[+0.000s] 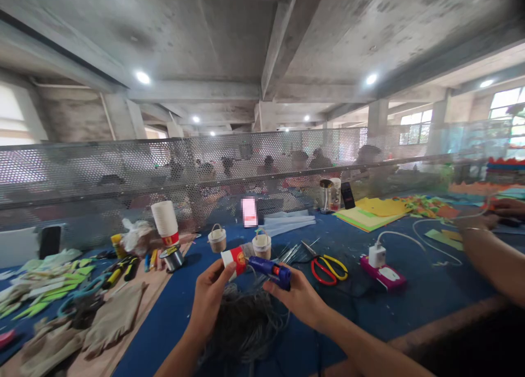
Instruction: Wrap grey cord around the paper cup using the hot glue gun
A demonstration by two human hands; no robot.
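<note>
My left hand (212, 289) is closed around a red and white paper cup (235, 258), which it holds tilted on its side. In my right hand (297, 295) is a blue hot glue gun (266, 270), its nozzle pointing left, close to the cup's end. Whether the nozzle touches the cup I cannot tell. Just behind stand two small cups with handles, a left one (217, 239) and a right one (262, 245). Below my hands lies a tangled heap of grey cord (248, 322).
Red-and-yellow-handled scissors (326, 267) lie right of the glue gun. Further right is a purple power strip (383, 273) with a charger. A stack of paper cups (164, 224), a wire spool (172, 258) and gloves (117, 317) are at left. Another person's arm (492, 262) reaches in at right.
</note>
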